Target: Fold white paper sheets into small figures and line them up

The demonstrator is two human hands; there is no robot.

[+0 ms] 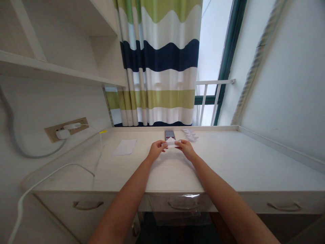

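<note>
Between my two hands is a small folded white paper, its top rising to a point in the middle. My left hand pinches its left end and my right hand pinches its right end. The paper is held just above the desk top. Right behind it lies a phone, its lower part hidden by the paper. Several folded white paper pieces lie in a cluster behind my right hand. To the left of my left hand rests a flat stack of white paper.
The pale desk has a raised back edge against the curtain. A white cable loops over its left side from the wall socket. A shelf overhangs at upper left; drawers with handles sit below.
</note>
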